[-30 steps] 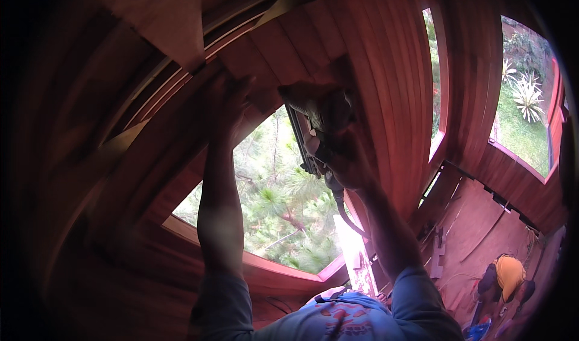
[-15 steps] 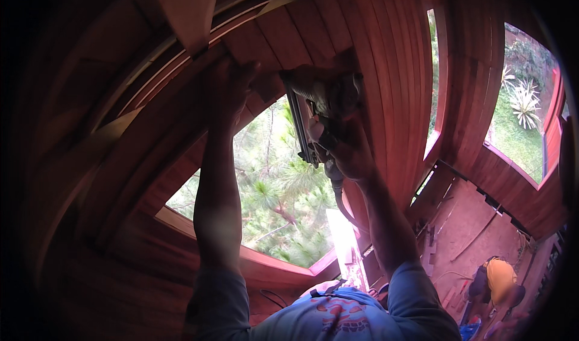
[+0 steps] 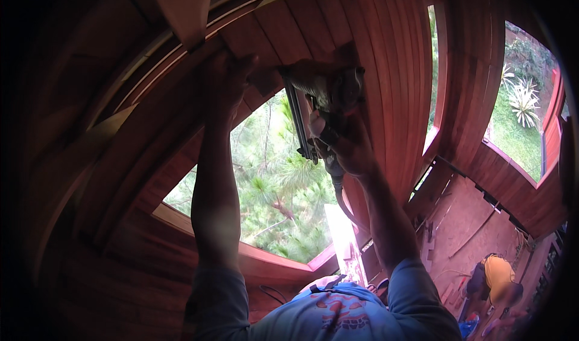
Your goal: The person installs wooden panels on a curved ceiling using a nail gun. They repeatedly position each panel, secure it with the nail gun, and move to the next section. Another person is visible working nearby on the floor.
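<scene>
My right hand (image 3: 345, 137) is wrapped round the handle of a nail gun (image 3: 339, 93), raised to the wooden wall above the window's upper right corner. The gun's long dark magazine (image 3: 298, 121) slants down across the window opening, and an air hose (image 3: 339, 190) runs down from its handle. To the left of the gun, my left hand (image 3: 228, 84) is raised against the boards (image 3: 295, 30) over the window. Its thumb sticks out to the right; the other fingers are lost in shadow. The gun's nose is too dark to make out.
Trees show through the window opening (image 3: 265, 184) before me. A wooden beam (image 3: 184, 9) juts in at upper left. Far below on the right, a person in a yellow top (image 3: 499, 279) bends over the reddish floor (image 3: 461, 226). Another opening (image 3: 523, 99) looks onto grass and a spiky plant.
Both hands and the nail gun stay almost in place against the wall. The view has shifted slightly, and the person below has moved a little.
</scene>
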Demonstrator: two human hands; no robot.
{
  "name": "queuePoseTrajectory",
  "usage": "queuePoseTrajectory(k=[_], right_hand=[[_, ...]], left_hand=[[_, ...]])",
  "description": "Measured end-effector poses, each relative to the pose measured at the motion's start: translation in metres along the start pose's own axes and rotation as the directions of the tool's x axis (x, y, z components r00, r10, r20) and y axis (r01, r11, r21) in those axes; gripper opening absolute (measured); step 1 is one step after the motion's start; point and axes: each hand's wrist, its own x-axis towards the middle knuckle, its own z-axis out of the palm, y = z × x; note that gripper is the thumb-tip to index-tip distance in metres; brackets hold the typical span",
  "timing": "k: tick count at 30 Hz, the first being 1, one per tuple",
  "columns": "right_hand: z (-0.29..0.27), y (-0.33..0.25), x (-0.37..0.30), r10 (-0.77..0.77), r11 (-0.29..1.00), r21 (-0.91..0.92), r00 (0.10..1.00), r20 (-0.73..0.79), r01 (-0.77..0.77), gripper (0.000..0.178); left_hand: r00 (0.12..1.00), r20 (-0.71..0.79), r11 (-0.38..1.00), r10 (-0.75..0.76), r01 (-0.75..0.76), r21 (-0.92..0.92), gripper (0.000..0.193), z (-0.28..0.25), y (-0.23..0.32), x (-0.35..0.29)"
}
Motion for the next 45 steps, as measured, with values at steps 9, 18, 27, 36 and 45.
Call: queuePoseTrajectory(k=[9,18,27,36,45], right_hand=[[-0.003,-0.007,0.0,0.039,0.997,-0.063,0.999,0.004,-0.039,0.024],[-0.003,-0.005,0.001,0.081,0.996,-0.045,0.997,0.009,-0.081,0.022],[0.005,-0.014,0.0,0.122,0.992,-0.034,0.991,-0.056,-0.124,0.024],[0.001,-0.008,0.002,0.152,0.988,-0.036,0.988,-0.02,-0.153,0.029],[0.025,-0.012,-0.007,0.133,0.986,-0.11,0.99,0.049,-0.127,0.038]], left_hand=[[0.999,0.025,0.997,-0.023,0.025,-0.067,0.028,0.003,0.001,0.0],[1.0,-0.004,0.996,0.008,-0.008,-0.093,0.028,0.007,0.006,-0.003],[0.999,0.04,0.995,-0.004,0.008,-0.097,0.028,0.002,-0.002,0.003],[0.999,0.019,0.998,0.044,-0.043,-0.042,0.029,0.002,-0.002,0.001],[0.999,-0.018,0.991,0.036,-0.038,-0.126,0.023,0.003,-0.005,0.001]])
